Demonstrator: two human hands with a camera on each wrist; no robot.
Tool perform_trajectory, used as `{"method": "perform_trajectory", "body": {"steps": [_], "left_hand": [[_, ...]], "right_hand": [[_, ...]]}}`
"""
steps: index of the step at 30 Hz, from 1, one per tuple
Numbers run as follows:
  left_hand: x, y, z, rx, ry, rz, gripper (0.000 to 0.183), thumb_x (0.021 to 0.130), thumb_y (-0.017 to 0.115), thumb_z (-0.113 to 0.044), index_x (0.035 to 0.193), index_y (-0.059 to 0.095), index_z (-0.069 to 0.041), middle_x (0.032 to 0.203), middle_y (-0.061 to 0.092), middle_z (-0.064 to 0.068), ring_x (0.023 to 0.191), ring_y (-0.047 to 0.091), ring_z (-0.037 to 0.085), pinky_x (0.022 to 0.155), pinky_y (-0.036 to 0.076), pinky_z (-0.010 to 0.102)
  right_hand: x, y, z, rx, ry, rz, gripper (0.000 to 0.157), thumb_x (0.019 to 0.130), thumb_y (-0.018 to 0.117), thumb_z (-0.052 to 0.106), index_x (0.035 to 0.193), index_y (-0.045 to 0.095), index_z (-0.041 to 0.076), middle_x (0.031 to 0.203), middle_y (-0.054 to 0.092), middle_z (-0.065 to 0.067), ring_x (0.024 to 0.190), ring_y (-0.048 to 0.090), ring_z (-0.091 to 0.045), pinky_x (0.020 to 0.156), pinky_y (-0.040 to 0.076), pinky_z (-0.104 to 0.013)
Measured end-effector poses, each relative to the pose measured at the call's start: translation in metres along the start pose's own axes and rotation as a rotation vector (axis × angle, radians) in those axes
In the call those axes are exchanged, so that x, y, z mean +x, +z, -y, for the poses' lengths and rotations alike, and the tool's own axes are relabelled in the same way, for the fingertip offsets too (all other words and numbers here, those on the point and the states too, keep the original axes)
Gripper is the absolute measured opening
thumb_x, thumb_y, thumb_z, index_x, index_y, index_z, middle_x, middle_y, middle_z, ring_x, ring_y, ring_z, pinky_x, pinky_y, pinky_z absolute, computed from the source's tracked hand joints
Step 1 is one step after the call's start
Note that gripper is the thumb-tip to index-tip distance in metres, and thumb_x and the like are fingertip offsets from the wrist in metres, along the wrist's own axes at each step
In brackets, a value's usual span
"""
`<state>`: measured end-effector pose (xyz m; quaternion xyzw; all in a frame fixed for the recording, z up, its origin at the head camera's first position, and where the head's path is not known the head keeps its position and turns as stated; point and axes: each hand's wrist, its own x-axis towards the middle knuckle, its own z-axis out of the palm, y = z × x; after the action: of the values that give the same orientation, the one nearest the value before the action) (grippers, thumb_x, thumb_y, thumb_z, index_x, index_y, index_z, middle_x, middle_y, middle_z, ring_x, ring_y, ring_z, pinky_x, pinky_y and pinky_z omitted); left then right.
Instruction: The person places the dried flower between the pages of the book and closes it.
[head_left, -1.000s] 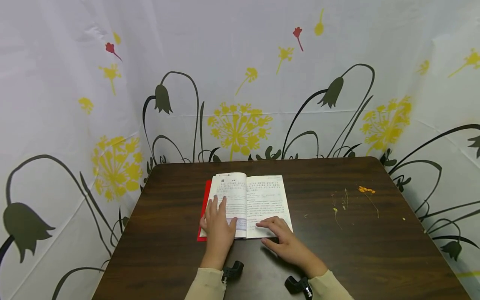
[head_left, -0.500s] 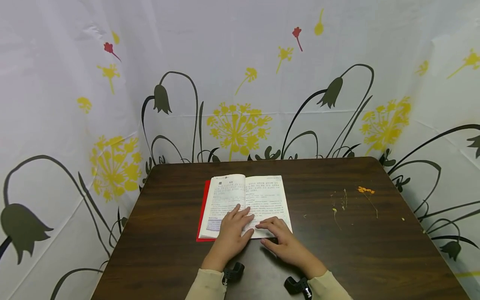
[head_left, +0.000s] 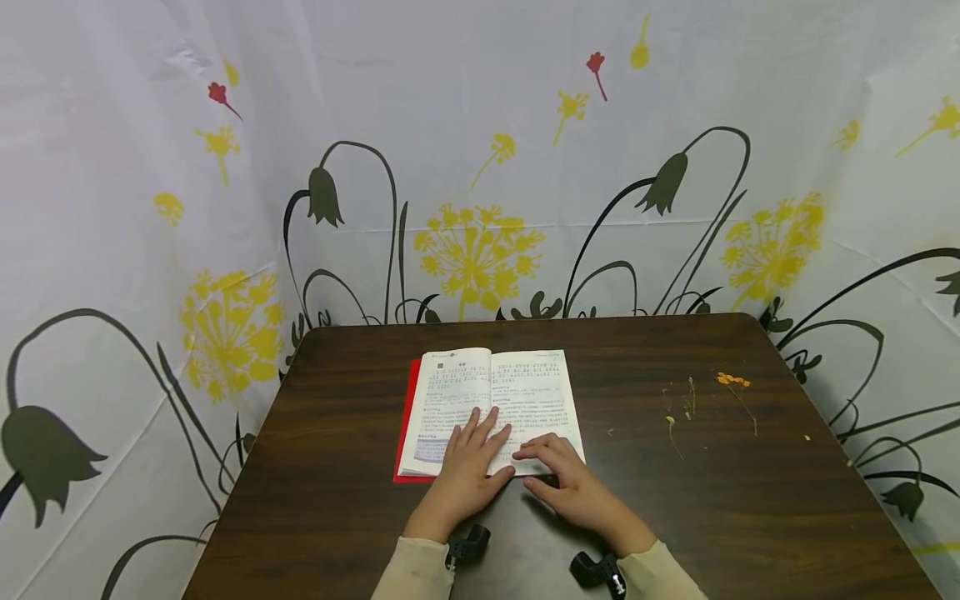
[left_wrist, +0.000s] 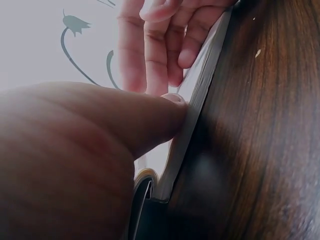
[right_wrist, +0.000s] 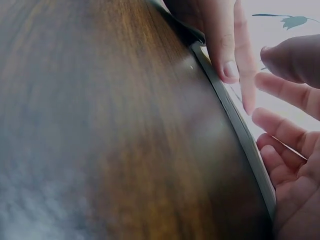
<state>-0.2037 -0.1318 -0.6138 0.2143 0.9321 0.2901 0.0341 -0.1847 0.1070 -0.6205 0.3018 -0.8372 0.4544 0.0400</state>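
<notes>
White cloth [head_left: 480,100] printed with yellow and grey-green flowers hangs behind a dark brown wooden table [head_left: 337,433]. Near the middle of the table lies an opened book [head_left: 532,375], its pages full of small print, with a strip of red [head_left: 409,417] showing along its left side. Both hands are at its near end, and neither grasps anything. The left hand [head_left: 467,471] lies with fingers spread across the middle fold, reaching onto both pages, its thumb at the bottom edge. The right hand [head_left: 566,483] is at the foot of the right page, fingers loosely bent and thumb apart — whether the fingertips press the paper, I cannot tell. Pale sleeves [head_left: 412,571] cover the forearms, and black devices [head_left: 467,544] sit at the wrists. Right of the book lie an orange flower [head_left: 733,380] and some thin sprigs [head_left: 671,419] — well apart from the hands.
</notes>
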Motion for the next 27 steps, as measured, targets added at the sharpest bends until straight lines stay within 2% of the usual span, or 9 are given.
{"method": "perform_trajectory", "body": {"steps": [7,11,13,16,20,24,27], "left_hand": [[-0.001,-0.005,-0.004,0.014,-0.005,0.019,0.066,0.104,0.071,-0.04,0.164,0.052,-0.017,0.182,0.028,0.007,0.172,0.012,0.039,0.134,0.011,0.07],[0.0,-0.004,-0.003,0.014,-0.027,0.031,0.066,0.104,0.071,-0.039,0.164,0.052,-0.018,0.182,0.027,0.005,0.172,0.011,0.037,0.135,0.011,0.069],[0.0,-0.004,-0.003,0.012,-0.03,0.031,0.066,0.104,0.072,-0.039,0.164,0.052,-0.018,0.182,0.027,0.005,0.172,0.01,0.037,0.135,0.011,0.068],[0.001,-0.004,-0.003,0.002,-0.035,0.035,0.066,0.104,0.072,-0.038,0.164,0.052,-0.019,0.183,0.026,0.004,0.173,0.009,0.035,0.136,0.01,0.067],[0.002,-0.005,-0.004,-0.031,-0.038,0.041,0.067,0.103,0.073,-0.036,0.164,0.052,-0.019,0.183,0.026,0.004,0.173,0.009,0.036,0.136,0.009,0.068],[0.001,-0.006,-0.006,-0.037,-0.039,0.042,0.067,0.103,0.074,-0.036,0.164,0.052,-0.019,0.183,0.027,0.004,0.173,0.009,0.036,0.136,0.009,0.068],[0.001,-0.006,-0.005,-0.037,-0.037,0.037,0.067,0.103,0.074,-0.035,0.164,0.052,-0.019,0.183,0.027,0.004,0.173,0.009,0.036,0.136,0.009,0.068]], "right_hand": [[0.0,-0.012,-0.001,0.111,-0.082,-0.013,0.034,0.101,0.076,0.006,0.134,0.072,0.012,0.131,0.069,-0.003,0.124,0.063,-0.023,0.109,0.051,-0.032],[-0.001,-0.026,-0.005,0.136,-0.042,-0.048,0.028,0.101,0.075,0.004,0.128,0.074,0.009,0.124,0.073,-0.006,0.111,0.066,-0.025,0.097,0.055,-0.034],[-0.002,-0.034,-0.009,0.107,0.015,-0.084,0.025,0.1,0.076,0.005,0.125,0.076,0.011,0.117,0.074,-0.003,0.101,0.064,-0.024,0.087,0.054,-0.033],[-0.007,-0.047,-0.017,0.017,0.134,-0.158,0.021,0.1,0.078,0.008,0.12,0.078,0.013,0.108,0.074,0.003,0.094,0.062,-0.018,0.081,0.051,-0.03],[-0.014,-0.067,-0.026,-0.108,0.351,-0.317,0.014,0.101,0.077,0.009,0.113,0.079,0.014,0.096,0.073,0.005,0.087,0.063,-0.01,0.076,0.052,-0.025],[-0.022,-0.089,-0.03,-0.228,0.574,-0.497,0.008,0.102,0.074,0.016,0.109,0.076,0.012,0.089,0.073,-0.002,0.078,0.061,-0.013,0.069,0.047,-0.028],[-0.029,-0.101,-0.031,-0.324,0.684,-0.618,0.009,0.102,0.072,0.018,0.104,0.075,0.01,0.087,0.074,-0.006,0.074,0.062,-0.021,0.067,0.045,-0.034]]}}
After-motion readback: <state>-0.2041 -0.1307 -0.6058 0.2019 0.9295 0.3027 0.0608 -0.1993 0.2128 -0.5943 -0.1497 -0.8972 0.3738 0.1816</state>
